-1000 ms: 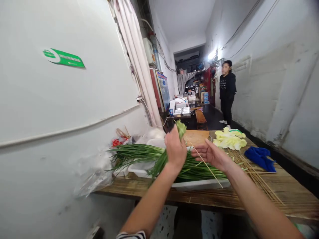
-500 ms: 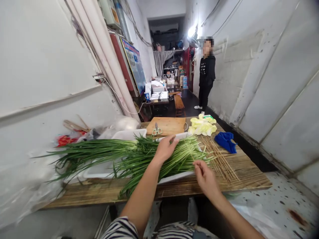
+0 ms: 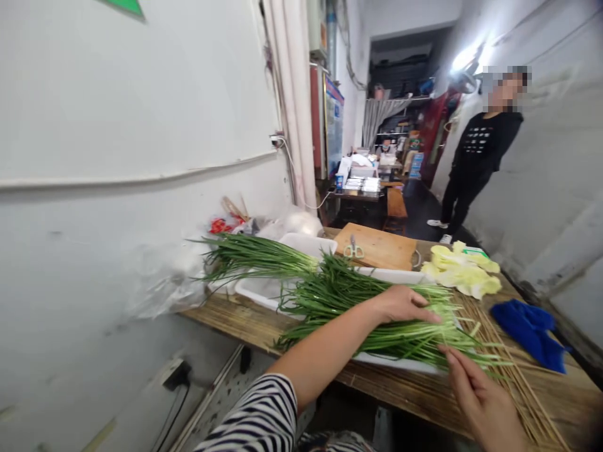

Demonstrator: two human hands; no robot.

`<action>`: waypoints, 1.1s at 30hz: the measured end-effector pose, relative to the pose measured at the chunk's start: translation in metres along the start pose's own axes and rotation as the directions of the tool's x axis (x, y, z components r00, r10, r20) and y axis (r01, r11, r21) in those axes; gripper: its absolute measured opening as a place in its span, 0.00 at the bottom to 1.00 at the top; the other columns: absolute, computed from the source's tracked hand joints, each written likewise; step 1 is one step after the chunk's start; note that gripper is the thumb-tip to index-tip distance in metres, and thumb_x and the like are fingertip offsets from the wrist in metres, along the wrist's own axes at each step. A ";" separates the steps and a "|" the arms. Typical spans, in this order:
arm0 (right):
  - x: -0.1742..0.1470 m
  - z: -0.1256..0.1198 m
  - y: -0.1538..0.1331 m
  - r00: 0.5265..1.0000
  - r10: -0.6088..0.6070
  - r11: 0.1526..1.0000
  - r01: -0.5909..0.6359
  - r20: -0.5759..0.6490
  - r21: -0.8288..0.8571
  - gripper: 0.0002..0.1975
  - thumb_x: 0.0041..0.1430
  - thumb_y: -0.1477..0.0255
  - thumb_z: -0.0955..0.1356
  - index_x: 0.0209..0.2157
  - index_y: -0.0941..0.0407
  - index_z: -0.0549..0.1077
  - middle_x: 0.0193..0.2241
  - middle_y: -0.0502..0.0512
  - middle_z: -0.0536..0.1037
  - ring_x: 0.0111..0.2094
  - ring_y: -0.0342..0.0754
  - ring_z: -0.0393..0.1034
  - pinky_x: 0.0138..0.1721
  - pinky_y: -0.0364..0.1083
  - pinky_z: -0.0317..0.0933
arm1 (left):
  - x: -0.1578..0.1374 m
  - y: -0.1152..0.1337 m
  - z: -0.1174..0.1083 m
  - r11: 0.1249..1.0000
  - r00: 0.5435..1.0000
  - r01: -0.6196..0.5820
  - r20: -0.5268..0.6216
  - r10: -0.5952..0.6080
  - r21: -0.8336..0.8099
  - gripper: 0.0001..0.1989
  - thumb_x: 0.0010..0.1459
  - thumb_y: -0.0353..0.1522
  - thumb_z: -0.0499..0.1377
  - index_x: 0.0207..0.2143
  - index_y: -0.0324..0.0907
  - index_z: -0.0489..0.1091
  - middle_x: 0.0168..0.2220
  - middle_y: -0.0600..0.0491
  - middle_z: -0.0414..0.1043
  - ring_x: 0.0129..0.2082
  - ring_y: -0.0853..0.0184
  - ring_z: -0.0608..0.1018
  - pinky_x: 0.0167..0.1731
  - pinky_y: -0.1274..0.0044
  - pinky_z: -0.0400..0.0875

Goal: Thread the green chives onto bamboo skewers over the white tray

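Note:
A heap of green chives (image 3: 330,292) with pale stem ends lies across a white tray (image 3: 400,362) on the wooden table. My left hand (image 3: 400,304) rests palm down over the stems, open, its thumb apart from the fingers. Near the stem ends at the front, my right hand (image 3: 480,383) is closed in a pinch. What is between those fingertips is too small to make out. Thin bamboo skewers (image 3: 527,389) lie beside and under the right hand. A second bunch of chives (image 3: 259,254) lies farther left over another white tray (image 3: 264,292).
Behind the trays lies a wooden cutting board (image 3: 381,246) with green-handled scissors (image 3: 353,248) at its left. Yellow-green leaves (image 3: 464,273) and a blue cloth (image 3: 530,333) are at the right. Plastic bags (image 3: 174,279) sit at left. A person in black (image 3: 485,150) stands beyond the table.
The view has swung left, so everything appears farther right. My left hand has come nearer the stem ends and my right hand. The standing person now leans and looks closer.

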State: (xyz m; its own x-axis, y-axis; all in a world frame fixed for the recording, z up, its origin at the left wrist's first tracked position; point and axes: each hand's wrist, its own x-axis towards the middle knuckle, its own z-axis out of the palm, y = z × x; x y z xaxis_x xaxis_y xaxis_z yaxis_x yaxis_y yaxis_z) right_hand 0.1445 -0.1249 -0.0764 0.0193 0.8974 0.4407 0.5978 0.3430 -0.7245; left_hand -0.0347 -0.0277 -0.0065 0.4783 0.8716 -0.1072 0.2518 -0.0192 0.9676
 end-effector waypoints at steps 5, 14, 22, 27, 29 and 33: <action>0.008 0.002 0.001 0.995 -0.090 0.993 0.087 -0.034 -0.080 0.20 0.55 0.57 0.63 0.39 0.56 0.77 0.36 0.59 0.81 0.35 0.53 0.77 0.33 0.44 0.71 | 0.002 0.011 -0.010 0.999 0.999 0.031 0.038 -0.030 -0.039 0.24 0.25 0.46 0.69 0.21 0.37 0.70 0.19 0.61 0.60 0.23 0.74 0.61 0.27 0.79 0.56; -0.005 0.004 -0.015 0.995 -0.097 0.995 0.097 -0.034 -0.001 0.17 0.58 0.62 0.62 0.37 0.57 0.78 0.33 0.59 0.81 0.33 0.52 0.77 0.34 0.44 0.71 | -0.004 -0.001 -0.009 0.999 0.980 0.027 0.196 -0.018 -0.045 0.29 0.25 0.49 0.68 0.13 0.37 0.57 0.15 0.63 0.47 0.20 0.77 0.52 0.23 0.80 0.43; -0.003 0.011 -0.015 1.000 0.004 0.999 -0.004 0.005 0.040 0.17 0.60 0.64 0.61 0.36 0.60 0.76 0.33 0.62 0.81 0.32 0.53 0.77 0.35 0.47 0.69 | -0.006 -0.002 0.001 0.996 0.986 0.072 0.146 -0.080 0.060 0.26 0.31 0.48 0.66 0.13 0.36 0.61 0.13 0.63 0.50 0.18 0.77 0.55 0.21 0.80 0.48; -0.023 0.011 -0.022 0.997 0.074 0.991 -0.073 -0.005 0.110 0.17 0.61 0.64 0.59 0.38 0.59 0.75 0.34 0.62 0.79 0.35 0.52 0.75 0.37 0.46 0.67 | 0.000 0.012 -0.026 0.956 1.000 0.018 -0.020 -0.013 0.291 0.19 0.42 0.40 0.64 0.34 0.35 0.77 0.23 0.54 0.74 0.25 0.70 0.72 0.30 0.80 0.63; -0.038 0.014 -0.024 0.992 0.123 0.977 -0.119 -0.014 0.177 0.17 0.61 0.63 0.60 0.38 0.59 0.75 0.30 0.60 0.78 0.34 0.51 0.74 0.35 0.44 0.66 | 0.007 0.018 -0.028 0.907 0.996 -0.027 -0.069 0.061 0.420 0.17 0.45 0.36 0.62 0.37 0.36 0.76 0.28 0.51 0.77 0.29 0.68 0.75 0.32 0.80 0.65; -0.064 0.024 -0.026 0.945 0.324 0.873 -0.316 0.042 0.372 0.18 0.60 0.59 0.61 0.38 0.58 0.73 0.18 0.50 0.68 0.20 0.44 0.64 0.21 0.40 0.59 | 0.019 0.019 -0.004 0.755 0.973 -0.228 0.117 0.199 0.614 0.11 0.49 0.31 0.60 0.36 0.39 0.77 0.35 0.50 0.78 0.34 0.68 0.76 0.34 0.81 0.65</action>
State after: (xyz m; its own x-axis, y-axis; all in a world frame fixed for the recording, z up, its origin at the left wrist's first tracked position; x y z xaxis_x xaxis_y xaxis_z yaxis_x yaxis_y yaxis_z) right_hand 0.1084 -0.1850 -0.0987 0.1777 0.9711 0.1596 0.2172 0.1195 -0.9688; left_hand -0.0245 -0.0092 0.0104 0.6137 0.7871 0.0617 0.5977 -0.5143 0.6150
